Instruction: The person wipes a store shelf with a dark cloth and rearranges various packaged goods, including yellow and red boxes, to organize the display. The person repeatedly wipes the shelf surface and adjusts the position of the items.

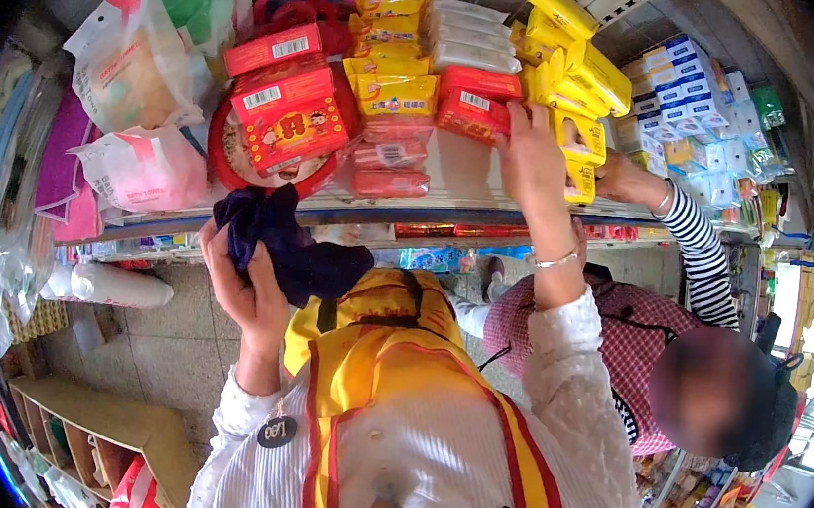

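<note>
My left hand point(254, 290) holds a crumpled dark navy cloth point(289, 245) up in front of the shelf edge. My right hand point(535, 163) reaches onto the shelf, its fingers at the right end of a stack of red boxes point(473, 116). Whether they grip the box or only touch it is unclear. Just right of those fingers are stacked yellow soap boxes point(579, 134). Between my hands are yellow-wrapped soap bars point(396, 95) and pinkish-red packs point(391, 156). More red boxes point(291, 119) rest on a round red-rimmed basin point(220, 152) behind the cloth.
White wrapped packs point(475, 34) lie at the back. Bagged bath towels point(136, 69) stand left, small blue-and-white boxes point(685, 90) right. Close on my right, a co-worker in a checked apron point(520, 310) rests a striped-sleeved arm point(701, 248) on the shelf. A wooden cubby unit point(114, 424) stands lower left.
</note>
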{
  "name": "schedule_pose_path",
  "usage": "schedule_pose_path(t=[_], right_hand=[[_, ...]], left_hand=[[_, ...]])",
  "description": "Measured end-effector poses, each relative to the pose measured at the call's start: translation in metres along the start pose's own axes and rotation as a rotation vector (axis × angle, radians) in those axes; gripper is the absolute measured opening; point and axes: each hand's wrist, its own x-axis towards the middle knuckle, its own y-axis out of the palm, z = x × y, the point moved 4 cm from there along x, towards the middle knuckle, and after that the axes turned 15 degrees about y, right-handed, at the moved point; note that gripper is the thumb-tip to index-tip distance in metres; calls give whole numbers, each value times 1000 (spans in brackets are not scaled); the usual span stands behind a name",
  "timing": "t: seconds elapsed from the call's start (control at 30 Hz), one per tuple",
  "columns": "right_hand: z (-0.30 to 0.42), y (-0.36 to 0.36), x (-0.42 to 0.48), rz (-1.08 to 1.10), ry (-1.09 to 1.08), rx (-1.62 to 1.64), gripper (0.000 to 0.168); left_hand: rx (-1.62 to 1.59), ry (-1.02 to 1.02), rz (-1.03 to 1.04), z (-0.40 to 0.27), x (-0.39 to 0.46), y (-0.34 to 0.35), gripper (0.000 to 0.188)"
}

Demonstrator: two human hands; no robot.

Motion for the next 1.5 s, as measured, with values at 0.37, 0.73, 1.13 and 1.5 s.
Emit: schedule_pose_path(t=[0.37,0.73,1.13,1.5], right_hand=[[10,21,7,-297,-136,-110,61],[80,-16,-19,1,-316,336,68],[163,-11,-32,22,-666,458,81],[173,7,-44,-144,-581,245,29]], left_hand=[[55,-81,7,2,-20,-9,26],[-9,-130,100,5,-28,-15,29],[74,-176,-8,27,-49,-26,32],[108,-174,67,41,-55,-23,44]])
